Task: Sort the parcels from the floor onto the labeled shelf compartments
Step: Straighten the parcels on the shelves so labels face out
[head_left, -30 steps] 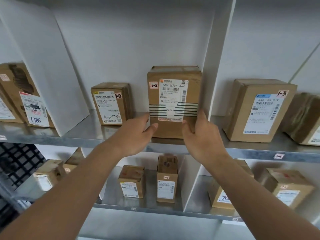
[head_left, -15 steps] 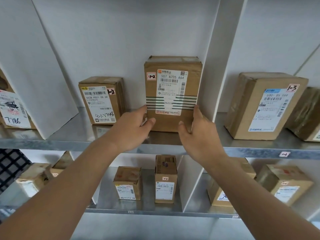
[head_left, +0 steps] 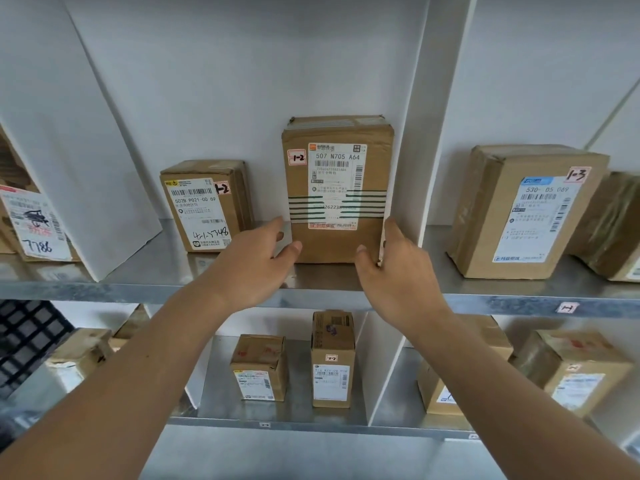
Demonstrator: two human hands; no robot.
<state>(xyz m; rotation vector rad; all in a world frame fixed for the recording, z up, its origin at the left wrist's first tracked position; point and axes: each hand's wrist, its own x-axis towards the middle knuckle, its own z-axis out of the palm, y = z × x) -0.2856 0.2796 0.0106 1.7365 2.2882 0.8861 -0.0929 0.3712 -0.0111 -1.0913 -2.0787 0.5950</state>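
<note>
A tall brown parcel (head_left: 337, 188) marked 1-2 stands upright on the upper metal shelf (head_left: 311, 292), close against the white divider (head_left: 420, 140) on its right. My left hand (head_left: 258, 263) reaches to its lower left corner, fingers relaxed, thumb near the box edge. My right hand (head_left: 393, 268) is at its lower right corner, fingers straight along the side of the box. Neither hand curls round the parcel. A smaller parcel (head_left: 206, 207), also marked 1-2, stands to the left in the same compartment.
A parcel marked 1-3 (head_left: 519, 213) sits in the compartment to the right, another parcel (head_left: 31, 223) to the far left. The lower shelf (head_left: 277, 424) holds several small boxes. A black crate (head_left: 24, 344) shows at lower left.
The tall parcel has slid deeper onto the shelf, toward the back wall. Both hands have loosened and sit lower on its bottom corners.
</note>
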